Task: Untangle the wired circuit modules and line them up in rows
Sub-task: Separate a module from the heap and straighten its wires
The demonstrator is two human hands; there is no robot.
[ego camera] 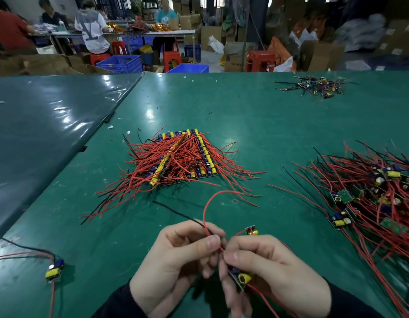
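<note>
We see both hands close together at the near edge of the green desk, working on one wired piece. The left hand has its fingers curled in, and its thumb and forefinger pinch a red wire that loops up and away over the desk; a black wire runs out from the same pinch toward the far left. The right hand curls its fingers around a circuit module, whose yellow part shows below the thumb, and the thumb tip presses beside the red wire just where the left hand's fingers meet it. Neither hand has its fingers spread; both are narrow and closed on what they hold. A second small module peeks out just beyond the right hand's knuckles; we cannot tell whether the hand holds it.

In the middle of the desk lies the sorted stack of modules, lined in rows with red and black leads fanning toward the near left. At the right edge sits the tangled heap of modules, still unsorted. One single module lies near the near left corner. A small pile of wire scraps rests toward the far right corner
</note>
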